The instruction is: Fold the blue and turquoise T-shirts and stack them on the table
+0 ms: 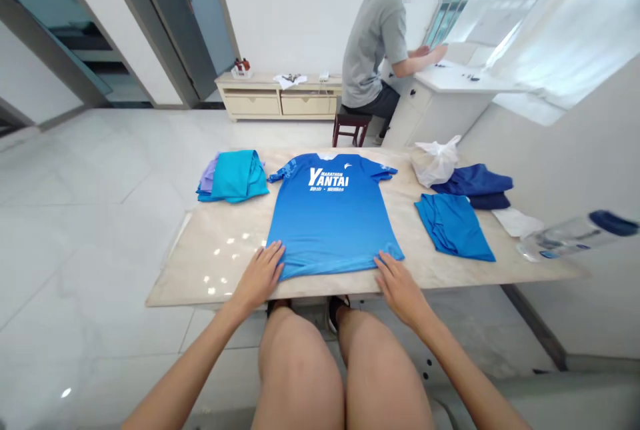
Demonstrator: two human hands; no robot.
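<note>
The blue YANTAI marathon jersey lies flat and face up on the middle of the tabletop, its hem near the near edge. The left hand and right hand rest open on the hem corners, gripping nothing. A careless drag could ruck the slick fabric, skew it, or push it against the folded teal garment at left

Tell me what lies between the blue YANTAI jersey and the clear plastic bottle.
The head view shows a folded bright-blue garment, then a white cloth, between the blue YANTAI jersey and the clear plastic bottle.
</note>
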